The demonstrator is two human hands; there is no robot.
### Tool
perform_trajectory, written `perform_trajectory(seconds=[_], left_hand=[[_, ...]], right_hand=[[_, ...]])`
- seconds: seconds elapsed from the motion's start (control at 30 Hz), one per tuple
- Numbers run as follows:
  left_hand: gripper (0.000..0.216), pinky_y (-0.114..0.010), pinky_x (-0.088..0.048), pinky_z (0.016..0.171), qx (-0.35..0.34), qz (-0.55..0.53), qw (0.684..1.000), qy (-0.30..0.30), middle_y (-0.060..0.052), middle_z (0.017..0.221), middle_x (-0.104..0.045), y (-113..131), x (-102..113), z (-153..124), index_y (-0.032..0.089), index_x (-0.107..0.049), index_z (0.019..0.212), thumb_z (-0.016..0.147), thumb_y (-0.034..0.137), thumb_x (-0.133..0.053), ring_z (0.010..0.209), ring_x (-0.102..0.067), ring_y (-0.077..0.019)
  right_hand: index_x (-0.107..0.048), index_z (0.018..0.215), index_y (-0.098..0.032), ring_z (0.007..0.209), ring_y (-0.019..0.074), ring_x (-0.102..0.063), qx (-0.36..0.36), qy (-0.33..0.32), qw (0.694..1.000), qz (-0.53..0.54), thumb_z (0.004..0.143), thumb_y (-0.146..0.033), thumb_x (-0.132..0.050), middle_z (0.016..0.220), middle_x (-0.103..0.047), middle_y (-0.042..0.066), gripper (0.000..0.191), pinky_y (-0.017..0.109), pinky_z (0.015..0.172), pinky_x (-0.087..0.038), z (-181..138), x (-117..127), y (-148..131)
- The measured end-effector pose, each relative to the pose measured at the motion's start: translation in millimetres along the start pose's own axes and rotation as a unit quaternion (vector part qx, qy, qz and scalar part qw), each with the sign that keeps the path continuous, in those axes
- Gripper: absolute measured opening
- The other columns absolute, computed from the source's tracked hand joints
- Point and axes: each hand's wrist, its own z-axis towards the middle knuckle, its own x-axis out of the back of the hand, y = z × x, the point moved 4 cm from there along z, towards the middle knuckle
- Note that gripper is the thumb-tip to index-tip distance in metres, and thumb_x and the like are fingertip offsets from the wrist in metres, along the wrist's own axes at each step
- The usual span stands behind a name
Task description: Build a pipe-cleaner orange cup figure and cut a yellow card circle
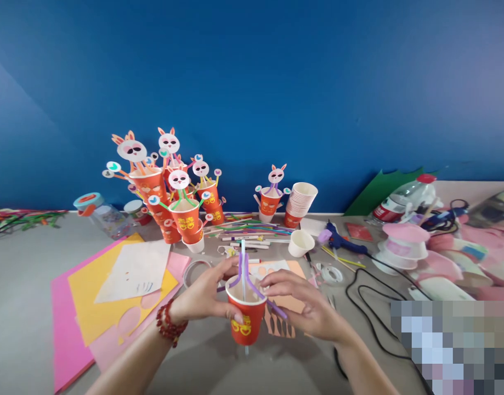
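My left hand (204, 299) is wrapped round a red paper cup (245, 321) held above the table, thumb across its front. A white straw (243, 269) runs upright through the cup and pokes out below it. Two purple bent straws (252, 285) stick out of the cup's mouth to either side. My right hand (305, 304) is behind and to the right of the cup, fingers curled near the right purple straw. A red bead bracelet (168, 323) sits on my left wrist.
Finished bunny cups (175, 192) stand at the back left, one more (271, 200) by a stack of cups (300, 204). Pink and yellow paper sheets (112, 291) lie left. Loose straws and pens (247, 233), a white cup (300, 242), a blue glue gun (341, 240) with a black cord (367, 307).
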Motion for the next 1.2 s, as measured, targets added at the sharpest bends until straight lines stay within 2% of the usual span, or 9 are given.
perform_trajectory(seconds=[0.1, 0.23, 0.57, 0.77, 0.83, 0.9, 1.0, 1.1, 1.2], left_hand=[[0.105, -0.047, -0.042, 0.109, -0.011, -0.01, 1.0, -0.014, -0.018, 0.14, -0.055, 0.8, 4.2, -0.8, 0.023, -0.033, 0.149, 0.063, 0.045, -0.088, 0.132, -0.051, -0.0328], [0.102, -0.047, -0.042, 0.108, -0.022, 0.004, 0.999, -0.023, -0.018, 0.135, -0.06, 4.2, 7.7, -0.7, 0.025, -0.033, 0.149, 0.064, 0.044, -0.087, 0.127, -0.056, -0.0317], [0.1, -0.047, -0.043, 0.107, -0.033, 0.016, 0.999, -0.018, -0.017, 0.135, -0.061, 9.7, 8.9, -1.4, 0.026, -0.034, 0.149, 0.065, 0.043, -0.087, 0.128, -0.056, -0.033], [0.098, -0.046, -0.044, 0.108, -0.042, 0.055, 0.998, 0.003, -0.014, 0.134, -0.061, 14.2, 10.0, -1.1, 0.028, -0.035, 0.148, 0.066, 0.045, -0.086, 0.127, -0.056, -0.0308], [0.094, -0.045, -0.045, 0.107, -0.064, 0.094, 0.993, 0.034, -0.014, 0.137, -0.057, 20.9, 9.6, -2.7, 0.028, -0.036, 0.147, 0.068, 0.047, -0.084, 0.126, -0.056, -0.0303], [0.084, -0.047, -0.043, 0.109, -0.094, 0.165, 0.977, 0.094, -0.014, 0.142, -0.051, 31.4, 7.9, -6.9, 0.027, -0.041, 0.143, 0.072, 0.049, -0.08, 0.129, -0.052, -0.0313], [0.06, -0.049, -0.039, 0.11, -0.137, 0.293, 0.931, 0.169, -0.013, 0.142, -0.047, 49.7, -3.2, -16.1, 0.025, -0.051, 0.131, 0.08, 0.046, -0.074, 0.133, -0.043, -0.0326], [0.038, -0.051, -0.036, 0.109, -0.167, 0.405, 0.883, 0.167, -0.012, 0.133, -0.054, 63.1, -24.1, -21.1, 0.024, -0.059, 0.113, 0.083, 0.045, -0.07, 0.127, -0.046, -0.0327], [0.022, -0.054, -0.027, 0.114, -0.157, 0.469, 0.85, 0.182, -0.01, 0.125, -0.059, 68.8, -38.4, -21.6, 0.023, -0.063, 0.102, 0.088, 0.039, -0.065, 0.122, -0.049, -0.0304]], right_hand=[[-0.066, 0.119, -0.03, 0.106, 0.0216, -0.066, 0.029, -0.013, 0.999, -0.008, 0.089, -0.016, -0.067, 0.115, -0.07, 0.007, 0.034, 0.038, 0.093, -0.051, 2.8, -1.8, -5.4], [-0.066, 0.118, -0.029, 0.103, 0.0231, -0.067, 0.021, -0.025, 0.999, -0.021, 0.087, -0.024, -0.071, 0.112, -0.071, 0.009, 0.032, 0.038, 0.09, -0.052, 3.7, -5.1, -5.0], [-0.07, 0.114, -0.026, 0.097, 0.0218, -0.071, 0.051, 0.024, 0.997, -0.051, 0.093, -0.024, -0.063, 0.105, -0.074, 0.009, 0.022, 0.034, 0.086, -0.057, 3.4, -6.1, -12.3], [-0.069, 0.112, -0.025, 0.097, 0.0224, -0.07, 0.049, 0.018, 0.998, -0.046, 0.092, -0.022, -0.063, 0.104, -0.073, 0.01, 0.021, 0.034, 0.084, -0.057, 1.3, -5.5, -10.6], [-0.068, 0.113, -0.025, 0.098, 0.0228, -0.069, 0.052, 0.022, 0.997, -0.061, 0.091, -0.019, -0.063, 0.104, -0.073, 0.01, 0.023, 0.035, 0.084, -0.057, 0.0, -5.1, -10.3], [-0.067, 0.115, -0.024, 0.098, 0.0227, -0.069, 0.057, 0.027, 0.994, -0.091, 0.09, -0.016, -0.063, 0.104, -0.073, 0.009, 0.026, 0.034, 0.083, -0.057, -0.8, -5.4, -10.8], [-0.067, 0.114, -0.024, 0.096, 0.0225, -0.07, 0.062, 0.04, 0.985, -0.155, 0.089, -0.014, -0.063, 0.104, -0.074, 0.009, 0.027, 0.032, 0.081, -0.057, 0.0, -7.1, -12.2], [-0.067, 0.113, -0.024, 0.094, 0.0221, -0.07, 0.088, 0.062, 0.972, -0.208, 0.09, -0.016, -0.062, 0.103, -0.075, 0.009, 0.024, 0.032, 0.081, -0.057, 2.7, -10.0, -15.3], [-0.066, 0.112, -0.02, 0.091, 0.0207, -0.07, 0.127, 0.079, 0.959, -0.239, 0.092, -0.017, -0.06, 0.1, -0.074, 0.01, 0.02, 0.032, 0.08, -0.058, 5.3, -13.7, -20.0]])
